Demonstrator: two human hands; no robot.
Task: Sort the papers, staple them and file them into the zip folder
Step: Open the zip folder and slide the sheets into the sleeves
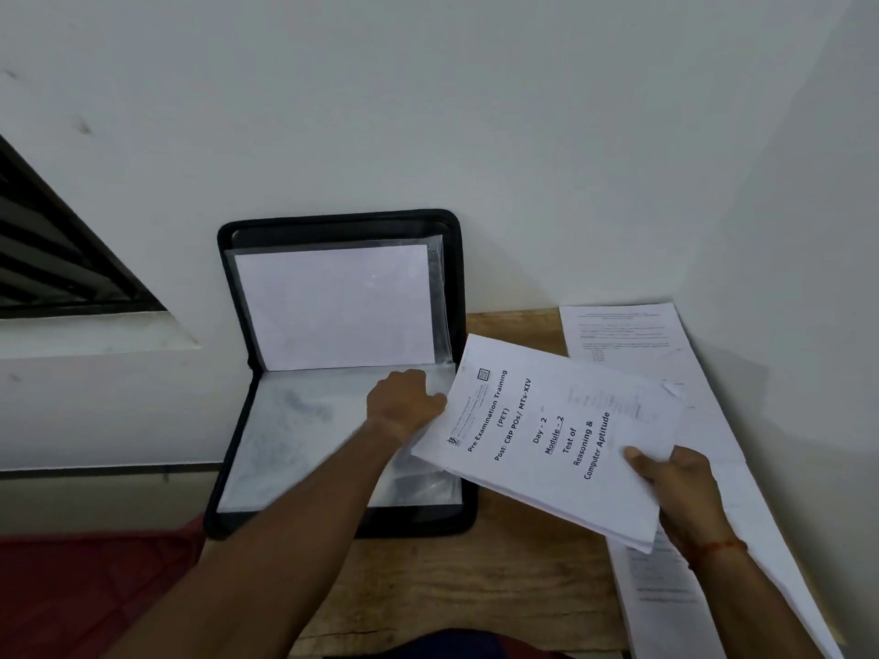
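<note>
Holding the packet (547, 435) by its lower right corner, our right hand (675, 487) pinches it with the thumb on top. The packet sits right of centre, and its left edge overlaps the right side of the open zip folder (223, 240). Our left hand (404, 401) curls on the right edge of the clear sleeve (295, 435) in the folder's lower half. We judge the packet's leading corner could catch the sleeve's lip and buckle, since a one-corner grip lets sheets sag. The folder's upper half leans against the wall (475, 111), leaving no room behind. Loose papers (618, 335) crowd the right of the wooden table (452, 587). Bare wood shows at lower centre.
</note>
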